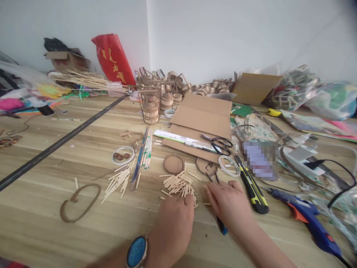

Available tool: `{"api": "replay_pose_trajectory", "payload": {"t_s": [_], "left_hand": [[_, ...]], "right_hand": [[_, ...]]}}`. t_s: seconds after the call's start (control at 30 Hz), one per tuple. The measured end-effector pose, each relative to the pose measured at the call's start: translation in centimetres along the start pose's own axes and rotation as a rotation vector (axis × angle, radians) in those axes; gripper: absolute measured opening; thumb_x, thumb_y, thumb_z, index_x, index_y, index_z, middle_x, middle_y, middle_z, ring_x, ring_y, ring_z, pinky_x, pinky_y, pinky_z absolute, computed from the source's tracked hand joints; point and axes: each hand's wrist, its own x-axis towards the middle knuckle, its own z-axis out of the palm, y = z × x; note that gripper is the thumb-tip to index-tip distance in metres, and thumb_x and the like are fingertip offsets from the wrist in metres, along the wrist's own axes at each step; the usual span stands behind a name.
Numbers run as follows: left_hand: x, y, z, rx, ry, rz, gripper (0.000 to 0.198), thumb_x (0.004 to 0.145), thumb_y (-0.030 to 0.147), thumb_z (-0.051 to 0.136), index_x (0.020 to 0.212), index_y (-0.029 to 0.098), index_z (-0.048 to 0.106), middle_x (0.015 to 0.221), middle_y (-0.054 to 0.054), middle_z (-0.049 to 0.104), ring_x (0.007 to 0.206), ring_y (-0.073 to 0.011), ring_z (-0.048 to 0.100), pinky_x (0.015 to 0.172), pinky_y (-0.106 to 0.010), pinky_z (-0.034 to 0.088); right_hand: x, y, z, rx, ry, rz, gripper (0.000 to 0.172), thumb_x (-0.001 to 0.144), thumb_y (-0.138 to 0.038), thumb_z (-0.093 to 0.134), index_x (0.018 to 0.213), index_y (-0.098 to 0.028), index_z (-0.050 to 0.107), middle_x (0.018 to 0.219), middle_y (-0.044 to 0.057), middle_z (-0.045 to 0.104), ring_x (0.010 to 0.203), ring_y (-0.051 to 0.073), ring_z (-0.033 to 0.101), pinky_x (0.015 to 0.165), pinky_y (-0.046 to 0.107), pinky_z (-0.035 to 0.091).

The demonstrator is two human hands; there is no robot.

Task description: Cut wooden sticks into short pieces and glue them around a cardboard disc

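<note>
My left hand [177, 219], with a blue-faced watch [137, 251] on its wrist, is closed at the near edge of a pile of short wooden sticks [178, 182]. Its fingertips are hidden, so what they pinch does not show. My right hand [230, 204] curls around pliers [222, 226]; dark jaws point away from me and a blue handle end sticks out below the palm. One stick [206, 204] shows between the hands. Just beyond the pile are two round cardboard discs with brown rims, one plain [173, 164], one printed [206, 166].
Right of my hands lie a yellow-black utility knife [253, 190] and a blue glue gun [309, 216]. Scissors [219, 143] rest on cardboard [200, 115]. More sticks [118, 182] and a tape roll [122, 155] are left. Small wooden buckets [151, 109] stand behind.
</note>
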Motion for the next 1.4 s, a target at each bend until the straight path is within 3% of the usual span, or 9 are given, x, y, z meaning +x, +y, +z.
{"api": "replay_pose_trajectory", "payload": {"t_s": [0.13,0.3,0.5,0.67,0.83,0.93,1.07,1.2,1.4], "left_hand": [[1.2,-1.6,-0.1,-0.443,0.139,-0.063,0.026,0.096,0.024,0.035,0.081,0.018,0.056,0.073,-0.01,0.066,0.069,-0.0239,0.064,0.061,-0.031,0.043],[2.3,-2.7,-0.4,-1.465,-0.17,-0.196,0.044,0.084,0.061,0.05,0.078,0.017,0.053,0.061,-0.002,0.064,0.05,-0.0137,0.059,0.052,-0.024,0.043],[1.9,-2.1,0.0,-1.666,-0.342,-0.257,0.059,0.06,0.069,0.07,0.081,0.015,0.06,0.07,-0.003,0.07,0.061,-0.0155,0.067,0.056,-0.023,0.045],[1.7,-1.9,0.3,-1.665,-0.4,-0.223,0.06,0.06,0.071,0.069,0.077,0.014,0.06,0.065,-0.003,0.067,0.057,-0.0142,0.063,0.055,-0.024,0.044],[1.8,-2.0,0.7,-1.509,-0.367,-0.076,0.063,0.063,0.077,0.06,0.072,0.015,0.054,0.056,0.001,0.058,0.046,-0.0104,0.051,0.049,-0.023,0.039],[1.9,-2.3,0.5,-1.328,-0.221,0.0,0.053,0.08,0.069,0.049,0.07,0.017,0.052,0.057,0.002,0.054,0.048,-0.01,0.047,0.049,-0.022,0.036],[1.9,-2.7,-0.3,-0.92,0.12,0.017,0.04,0.097,0.042,0.039,0.067,0.018,0.052,0.061,0.001,0.055,0.057,-0.012,0.05,0.055,-0.023,0.034],[1.9,-2.9,-0.4,-0.532,0.309,-0.016,0.028,0.098,0.026,0.04,0.077,0.018,0.057,0.073,-0.003,0.063,0.066,-0.0169,0.056,0.06,-0.027,0.035],[2.4,-3.8,0.4,-0.262,0.538,0.067,0.024,0.097,0.019,0.04,0.104,0.017,0.063,0.104,-0.009,0.068,0.096,-0.0246,0.06,0.083,-0.037,0.046]], "right_hand": [[0.1,1.6,-1.0,0.245,-0.06,-0.018,0.025,0.098,-0.021,0.04,0.088,-0.02,0.063,0.073,0.005,0.068,0.069,0.02,0.059,0.065,0.03,0.037],[-0.2,0.5,-0.9,0.433,-0.007,-0.135,0.031,0.091,-0.008,0.037,0.099,-0.022,0.064,0.09,0.009,0.064,0.083,0.021,0.06,0.071,0.031,0.048],[-0.3,-1.3,-1.2,0.548,0.047,-0.232,0.036,0.091,-0.004,0.036,0.102,-0.023,0.064,0.097,0.007,0.066,0.084,0.016,0.065,0.071,0.023,0.054],[-0.2,-1.3,-1.6,0.513,0.038,-0.32,0.027,0.096,-0.009,0.036,0.1,-0.019,0.061,0.085,0.006,0.071,0.076,0.015,0.068,0.069,0.023,0.056],[-0.4,-1.1,-1.3,0.401,0.118,-0.275,0.026,0.1,-0.018,0.037,0.096,-0.021,0.062,0.094,0.008,0.071,0.085,0.016,0.07,0.07,0.023,0.056],[-0.3,-0.5,-1.5,0.367,0.123,-0.22,0.021,0.099,-0.025,0.042,0.096,-0.022,0.062,0.093,0.008,0.07,0.086,0.017,0.07,0.072,0.024,0.056],[-0.3,1.3,-1.6,0.345,0.048,-0.134,0.022,0.098,-0.031,0.043,0.092,-0.024,0.063,0.084,0.005,0.069,0.074,0.017,0.069,0.065,0.025,0.055],[-0.5,3.1,-1.5,0.304,-0.013,-0.079,0.026,0.098,-0.035,0.042,0.089,-0.024,0.064,0.081,0.004,0.068,0.071,0.017,0.069,0.063,0.025,0.054],[-0.5,3.9,-1.6,0.267,-0.047,-0.074,0.027,0.098,-0.036,0.041,0.089,-0.024,0.064,0.082,0.004,0.068,0.072,0.017,0.069,0.064,0.025,0.054]]}}
